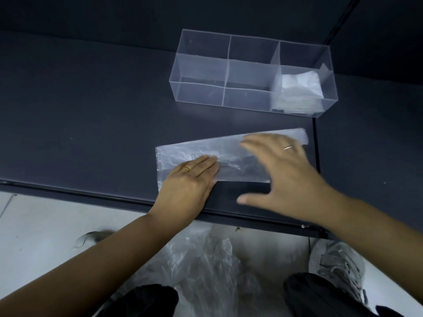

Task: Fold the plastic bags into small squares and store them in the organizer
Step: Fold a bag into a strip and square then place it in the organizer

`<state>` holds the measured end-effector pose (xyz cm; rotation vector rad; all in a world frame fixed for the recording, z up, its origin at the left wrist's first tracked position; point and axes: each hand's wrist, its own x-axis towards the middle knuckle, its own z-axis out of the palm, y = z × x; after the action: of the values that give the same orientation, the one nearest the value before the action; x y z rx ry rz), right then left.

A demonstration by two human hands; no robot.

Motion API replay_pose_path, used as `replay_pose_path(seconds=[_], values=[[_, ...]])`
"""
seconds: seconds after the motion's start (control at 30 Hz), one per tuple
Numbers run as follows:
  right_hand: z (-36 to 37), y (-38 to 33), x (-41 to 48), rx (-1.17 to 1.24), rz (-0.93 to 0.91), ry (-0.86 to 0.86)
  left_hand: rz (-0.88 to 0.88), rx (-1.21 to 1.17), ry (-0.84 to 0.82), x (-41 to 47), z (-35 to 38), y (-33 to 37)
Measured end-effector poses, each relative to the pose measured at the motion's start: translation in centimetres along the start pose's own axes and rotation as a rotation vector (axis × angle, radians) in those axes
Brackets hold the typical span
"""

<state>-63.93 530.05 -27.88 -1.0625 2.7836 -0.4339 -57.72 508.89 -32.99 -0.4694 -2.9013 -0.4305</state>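
I logged a matte dark-grey tabletop (91,110), its near edge trimmed with a black strip (68,191). Behind it stood a dark wall (114,12), meeting a side panel at a corner seam (341,21). Below lay a pale grey floor (34,225), softly lit.

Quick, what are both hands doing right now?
Left hand: open, pressing flat on the bag.
Right hand: open, fingers spread over the bag; whether it touches cannot be told.

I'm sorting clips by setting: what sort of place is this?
Probably a staged work booth, not a home: a dark table set against plain dark walls, a clear acrylic organizer on it, and loose plastic bags heaped on the pale floor below.
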Motion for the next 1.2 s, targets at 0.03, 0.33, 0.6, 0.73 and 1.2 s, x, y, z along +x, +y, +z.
replay_pose_path(seconds=[0.03, 0.33, 0.6, 0.73, 1.2], values=[[0.8, -0.9, 0.2, -0.048, -0.052, -0.046, -0.009, -0.011, -0.016, 0.0, -0.2, 0.2], [3.1, 2.0, 2.2, 0.426, 0.237, 0.225, -0.296, -0.388, -0.081, -0.3, -3.1, -1.8], [3.2, 4.2, 4.7, 0.720, 0.589, 0.222, -0.974, -0.831, -0.012, -0.6, -4.3, -7.8], [3.4, 4.2, 5.4, 0.703, 0.659, 0.200, -0.902, -0.461, 0.106, -0.7, -4.3, -7.4], [2.7, -0.2, 4.8, 0.131, 0.173, 0.341, -0.268, 0.230, -0.372, -1.0, 0.7, -0.8]])
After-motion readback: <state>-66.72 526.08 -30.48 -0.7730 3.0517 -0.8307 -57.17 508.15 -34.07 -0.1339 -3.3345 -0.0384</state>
